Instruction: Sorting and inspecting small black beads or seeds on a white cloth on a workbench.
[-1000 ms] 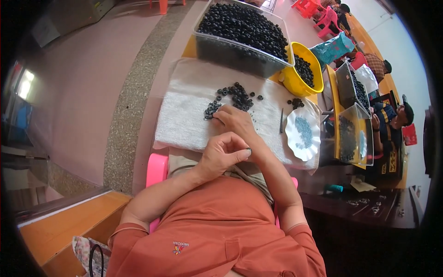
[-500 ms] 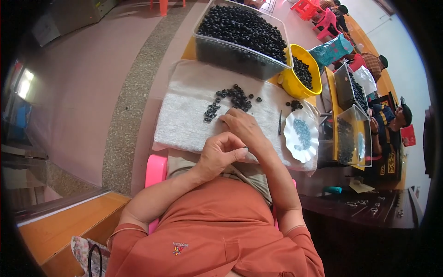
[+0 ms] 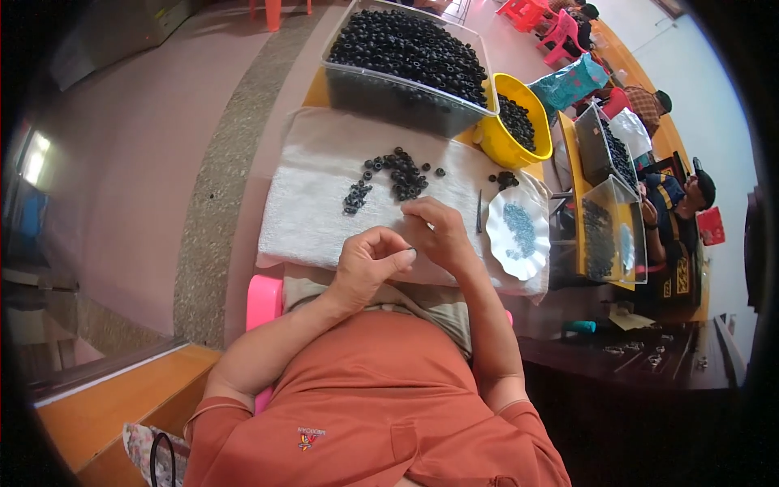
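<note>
My left hand [image 3: 372, 264] is closed, its thumb and forefinger pinching a small dark piece of which only an edge shows. Beside it, a little farther out, my right hand [image 3: 439, 233] hovers over the white towel [image 3: 308, 183] with curled fingers; what they hold, if anything, is hidden. Just beyond the hands lies a loose pile of black ring-shaped parts [image 3: 403, 176]. A smaller cluster of black parts with pale glints [image 3: 356, 196] adjoins it. To the right are a dark thin tool like tweezers [image 3: 479, 212] and a white scalloped plate [image 3: 501, 252] bearing small pale-blue pieces.
A clear plastic bin [image 3: 389, 91] heaped with black parts stands at the far side, next to a yellow tub [image 3: 505, 152] of similar parts. A few black parts [image 3: 503, 179] sit near the plate. At right, another person [image 3: 677, 203] sits by more clear bins [image 3: 614, 191].
My right hand has drawn back from the pile toward the right, and a gap now shows between my hands. The left keeps its pinch. The whole view has shifted slightly.
</note>
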{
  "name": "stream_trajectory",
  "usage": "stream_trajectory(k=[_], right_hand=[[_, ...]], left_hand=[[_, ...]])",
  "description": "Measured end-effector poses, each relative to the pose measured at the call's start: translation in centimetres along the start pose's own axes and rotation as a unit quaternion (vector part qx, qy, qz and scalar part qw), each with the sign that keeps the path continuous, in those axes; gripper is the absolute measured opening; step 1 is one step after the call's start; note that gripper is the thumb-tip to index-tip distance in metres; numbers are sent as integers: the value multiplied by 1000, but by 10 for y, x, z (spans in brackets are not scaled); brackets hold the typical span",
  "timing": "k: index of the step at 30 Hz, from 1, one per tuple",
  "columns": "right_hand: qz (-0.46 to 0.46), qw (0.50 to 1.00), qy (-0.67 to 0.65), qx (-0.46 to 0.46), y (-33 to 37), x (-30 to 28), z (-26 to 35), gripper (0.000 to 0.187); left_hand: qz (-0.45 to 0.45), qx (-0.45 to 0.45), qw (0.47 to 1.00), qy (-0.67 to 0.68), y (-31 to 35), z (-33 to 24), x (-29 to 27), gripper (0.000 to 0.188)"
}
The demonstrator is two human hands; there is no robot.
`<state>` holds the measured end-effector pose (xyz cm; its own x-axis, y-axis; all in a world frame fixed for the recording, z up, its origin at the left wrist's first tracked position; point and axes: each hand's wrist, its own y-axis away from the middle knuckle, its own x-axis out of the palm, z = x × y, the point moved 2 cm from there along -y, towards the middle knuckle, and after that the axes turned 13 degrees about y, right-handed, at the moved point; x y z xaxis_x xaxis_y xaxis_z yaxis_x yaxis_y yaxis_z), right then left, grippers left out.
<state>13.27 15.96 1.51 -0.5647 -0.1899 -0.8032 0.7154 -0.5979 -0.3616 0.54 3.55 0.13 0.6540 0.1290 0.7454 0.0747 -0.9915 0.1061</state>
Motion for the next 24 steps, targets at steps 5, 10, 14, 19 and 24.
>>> stream_trajectory(k=[5,10,14,19,24], right_hand=[[-31,999,-20,-3,5,-6,-2,16],[22,973,-144,177,16,-2,-7,12],[9,961,-206,182,18,-1,-9,12],[5,969,-197,149,18,-4,-7,13],[29,942,-275,187,22,-8,2,12]], left_hand=[[-17,-15,1000,14,-2,2,-4,9],[-16,-11,1000,13,-3,2,-3,9],[-18,-8,1000,2,-3,1,-5,10],[-21,-5,1000,-10,-4,1,-6,11],[-27,-11,999,-17,-6,5,-10,12]])
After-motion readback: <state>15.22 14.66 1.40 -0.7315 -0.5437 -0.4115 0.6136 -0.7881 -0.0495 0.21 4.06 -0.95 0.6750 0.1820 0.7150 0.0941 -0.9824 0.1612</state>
